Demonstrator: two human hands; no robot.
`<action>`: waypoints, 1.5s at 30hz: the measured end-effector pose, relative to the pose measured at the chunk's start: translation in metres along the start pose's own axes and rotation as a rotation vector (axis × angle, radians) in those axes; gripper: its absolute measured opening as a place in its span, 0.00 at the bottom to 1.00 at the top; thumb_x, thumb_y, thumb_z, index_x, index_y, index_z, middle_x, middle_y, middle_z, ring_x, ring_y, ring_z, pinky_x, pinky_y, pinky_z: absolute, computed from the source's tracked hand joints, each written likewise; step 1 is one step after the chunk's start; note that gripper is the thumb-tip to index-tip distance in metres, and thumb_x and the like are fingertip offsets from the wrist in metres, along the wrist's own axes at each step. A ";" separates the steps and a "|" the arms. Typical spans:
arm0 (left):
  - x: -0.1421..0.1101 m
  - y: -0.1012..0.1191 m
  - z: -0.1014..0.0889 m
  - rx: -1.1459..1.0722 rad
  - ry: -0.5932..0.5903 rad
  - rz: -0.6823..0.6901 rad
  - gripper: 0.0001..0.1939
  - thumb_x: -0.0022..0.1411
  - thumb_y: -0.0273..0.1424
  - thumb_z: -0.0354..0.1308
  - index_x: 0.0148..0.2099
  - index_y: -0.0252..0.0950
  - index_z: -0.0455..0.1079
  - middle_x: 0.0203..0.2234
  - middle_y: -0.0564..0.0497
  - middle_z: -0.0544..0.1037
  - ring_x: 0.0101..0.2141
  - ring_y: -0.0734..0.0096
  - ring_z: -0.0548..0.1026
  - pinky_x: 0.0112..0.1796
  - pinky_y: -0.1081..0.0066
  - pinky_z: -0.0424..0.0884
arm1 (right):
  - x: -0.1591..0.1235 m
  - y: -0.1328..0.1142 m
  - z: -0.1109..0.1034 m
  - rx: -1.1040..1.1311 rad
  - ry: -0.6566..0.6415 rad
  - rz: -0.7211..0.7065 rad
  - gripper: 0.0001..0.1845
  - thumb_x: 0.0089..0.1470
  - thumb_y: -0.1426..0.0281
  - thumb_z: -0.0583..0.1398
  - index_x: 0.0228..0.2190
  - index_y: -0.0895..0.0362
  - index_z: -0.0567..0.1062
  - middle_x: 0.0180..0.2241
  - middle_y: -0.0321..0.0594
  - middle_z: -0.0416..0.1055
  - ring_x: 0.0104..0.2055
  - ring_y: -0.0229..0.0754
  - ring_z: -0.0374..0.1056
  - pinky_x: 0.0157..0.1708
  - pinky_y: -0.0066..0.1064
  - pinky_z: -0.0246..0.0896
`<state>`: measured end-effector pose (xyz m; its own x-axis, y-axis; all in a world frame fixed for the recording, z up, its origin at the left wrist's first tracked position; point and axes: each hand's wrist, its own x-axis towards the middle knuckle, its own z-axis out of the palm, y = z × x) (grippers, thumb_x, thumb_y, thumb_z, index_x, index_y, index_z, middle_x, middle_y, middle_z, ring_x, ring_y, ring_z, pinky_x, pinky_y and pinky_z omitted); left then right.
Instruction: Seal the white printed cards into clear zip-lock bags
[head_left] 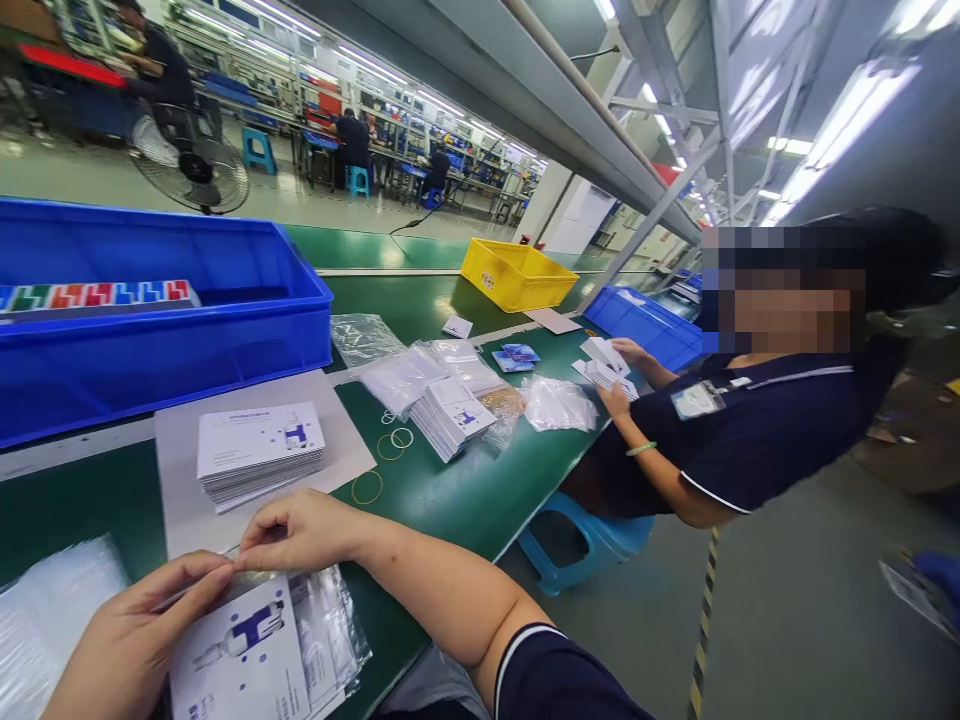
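My left hand (142,625) and my right hand (304,535) meet at the table's front edge, fingertips pinched together at the top of a clear plastic bag. Just below them lies a white printed booklet (244,655) with a purple bottle-like picture; whether it is fully inside the bag is hard to tell. Under and beside it, bagged booklets (326,630) overlap. Beyond my hands, a neat stack of the same booklets (259,445) rests on a pale cardboard sheet (337,440). Clear plastic bags (56,620) are piled left of my left hand.
A blue bin (225,345) holding colourful boxes stands at the back left. Rubber bands (367,487), a second booklet stack (454,415) and more bags (559,403) lie rightward. A co-worker (739,430) sits at right, handling white papers (606,368). A yellow bin (517,275) stands farther back.
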<state>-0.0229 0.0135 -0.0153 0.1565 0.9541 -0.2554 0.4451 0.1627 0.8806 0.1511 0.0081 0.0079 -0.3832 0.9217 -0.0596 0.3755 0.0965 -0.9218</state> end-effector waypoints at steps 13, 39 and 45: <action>-0.007 0.016 -0.060 0.513 0.194 0.221 0.18 0.59 0.41 0.41 0.26 0.37 0.65 0.21 0.51 0.72 0.26 0.67 0.69 0.27 0.71 0.61 | -0.003 0.000 -0.004 -0.135 0.108 -0.059 0.06 0.46 0.77 0.58 0.20 0.58 0.70 0.22 0.33 0.64 0.26 0.34 0.60 0.28 0.26 0.53; -0.017 0.035 -0.009 0.023 -0.026 0.161 0.17 0.55 0.42 0.47 0.22 0.36 0.62 0.16 0.55 0.65 0.20 0.74 0.63 0.22 0.74 0.57 | -0.008 0.009 0.037 -0.570 0.375 -0.442 0.20 0.55 0.76 0.45 0.47 0.61 0.67 0.28 0.45 0.70 0.28 0.41 0.67 0.25 0.30 0.63; -0.009 0.023 0.003 -0.338 0.016 0.076 0.17 0.49 0.42 0.52 0.18 0.34 0.61 0.13 0.56 0.63 0.17 0.78 0.59 0.20 0.75 0.55 | -0.008 0.001 0.034 -0.413 0.344 -0.406 0.14 0.52 0.72 0.52 0.40 0.58 0.70 0.27 0.41 0.69 0.26 0.38 0.64 0.27 0.29 0.62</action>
<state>-0.0115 0.0081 0.0059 0.1631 0.9700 -0.1802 0.1149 0.1627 0.9800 0.1259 -0.0118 -0.0054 -0.2973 0.8425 0.4493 0.5764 0.5335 -0.6190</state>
